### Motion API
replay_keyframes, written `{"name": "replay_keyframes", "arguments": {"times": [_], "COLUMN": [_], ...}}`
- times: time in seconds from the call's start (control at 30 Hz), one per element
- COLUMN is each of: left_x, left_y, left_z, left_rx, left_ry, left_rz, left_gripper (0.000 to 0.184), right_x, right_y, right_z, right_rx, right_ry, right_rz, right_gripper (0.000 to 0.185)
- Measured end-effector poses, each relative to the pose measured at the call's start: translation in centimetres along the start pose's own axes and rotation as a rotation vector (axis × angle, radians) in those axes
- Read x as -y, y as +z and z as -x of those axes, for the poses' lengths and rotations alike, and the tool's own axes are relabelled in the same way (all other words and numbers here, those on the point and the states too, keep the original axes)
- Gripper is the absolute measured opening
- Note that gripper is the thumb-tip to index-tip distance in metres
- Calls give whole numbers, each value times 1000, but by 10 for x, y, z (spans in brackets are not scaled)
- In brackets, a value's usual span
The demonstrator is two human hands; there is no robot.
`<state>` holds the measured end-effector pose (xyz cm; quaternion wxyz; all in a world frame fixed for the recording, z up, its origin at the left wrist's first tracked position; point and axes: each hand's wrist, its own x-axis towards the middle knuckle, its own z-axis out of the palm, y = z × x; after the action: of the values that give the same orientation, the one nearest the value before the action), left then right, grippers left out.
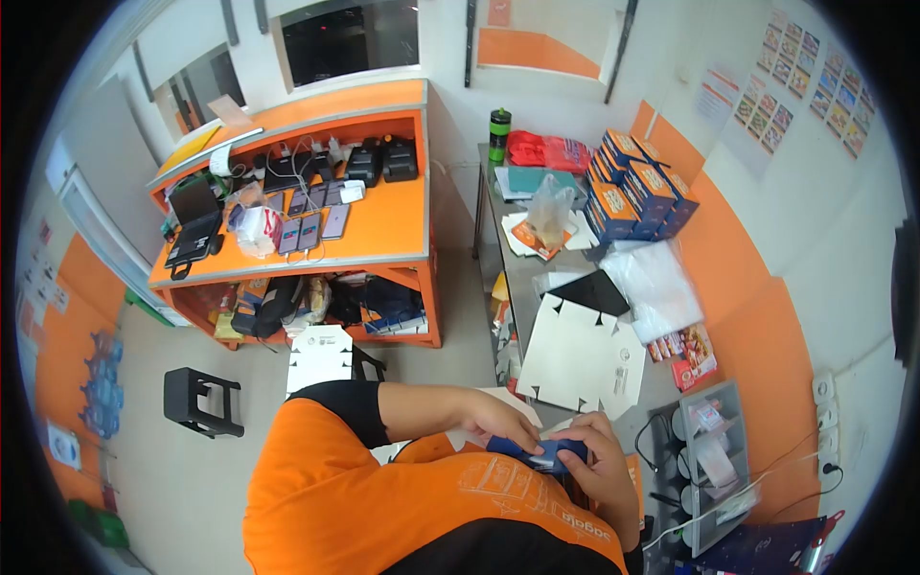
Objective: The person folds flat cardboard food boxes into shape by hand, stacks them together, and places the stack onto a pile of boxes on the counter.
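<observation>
Close to my chest, a small dark blue carton [543,454] is held between both hands. My left hand [501,422] reaches over its left part with the fingers pressed on it. On the right side, my right hand [596,457] wraps round the carton, thumb and fingers bent over its edge. Just beyond the hands, flat white cardboard sheets [580,362] with dark-notched edges lie on the metal table [517,287]. A black flat item [592,292] is partly under them.
Stacked blue and orange boxes [644,196] stand at the table's back right, near plastic bags [655,285]. A grey tray [714,460] with cables is at the right. An orange counter [383,230] holds phones and a laptop; a black stool [203,401] is at left.
</observation>
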<state>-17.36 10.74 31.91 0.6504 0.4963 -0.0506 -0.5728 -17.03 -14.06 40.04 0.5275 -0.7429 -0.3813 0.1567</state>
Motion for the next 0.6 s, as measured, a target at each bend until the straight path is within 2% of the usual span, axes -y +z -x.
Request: {"name": "replay_keyframes", "arguments": {"times": [0.07,0.1,0.17,0.33,0.43,0.6], "left_x": [5,-4,-3,-33,-40,-45], "left_y": [-3,-3,-4,27,32,36], "left_z": [-1,4,-2,13,16,16], "left_rx": [-6,-19,-29,-170,-210,-230], "left_ry": [17,44,115,138,124,140], "left_rz": [78,-27,-49,-274,-374,-507], "left_gripper": [32,30,27,27,27,27], "right_x": [3,4,2,-9,-10,-11], "right_y": [-2,-3,1,5,6,-1], "right_z": [-4,-4,-7,-7,-5,-1], "right_rx": [-19,-32,-213,-391,-410,-253], "right_ry": [1,17,129,95,141,131], "right_rz": [156,234,220,233,198,79], "right_gripper": [23,24,20,17,15,17]}}
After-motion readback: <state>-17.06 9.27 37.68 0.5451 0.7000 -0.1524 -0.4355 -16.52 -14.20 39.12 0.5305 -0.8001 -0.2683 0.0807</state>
